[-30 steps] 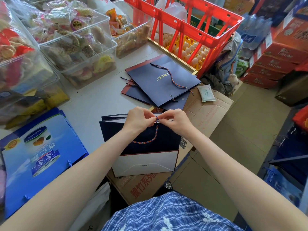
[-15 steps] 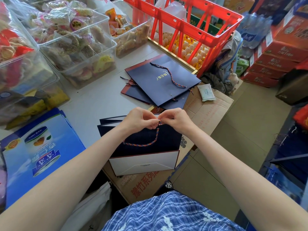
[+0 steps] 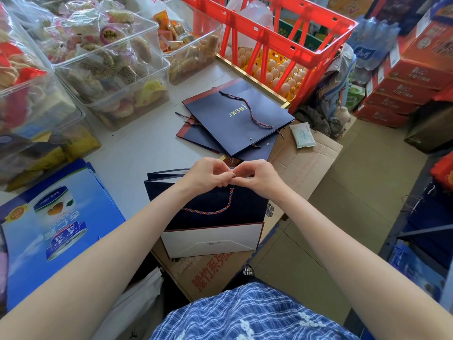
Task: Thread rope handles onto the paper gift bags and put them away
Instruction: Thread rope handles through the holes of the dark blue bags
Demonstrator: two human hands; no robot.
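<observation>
Two hands at work: left hand point(image 3: 207, 174) and right hand point(image 3: 260, 177) meet at the top edge of a navy paper gift bag point(image 3: 215, 212) lying flat at the counter's point(image 3: 137, 153) near edge, both pinching one end of its rope handle point(image 3: 210, 210), a twisted blue, red & orange cord looping over the bag's front. Approx. three more navy bags point(image 3: 235, 119) stacked farther back, top one w/ handle threaded. Knot hidden behind fingertips.

red crate point(image 3: 267, 33) of eggs | clear snack bins point(image 3: 110, 69) | cardboard box point(image 3: 306, 163) | tissue pack point(image 3: 303, 135)
</observation>
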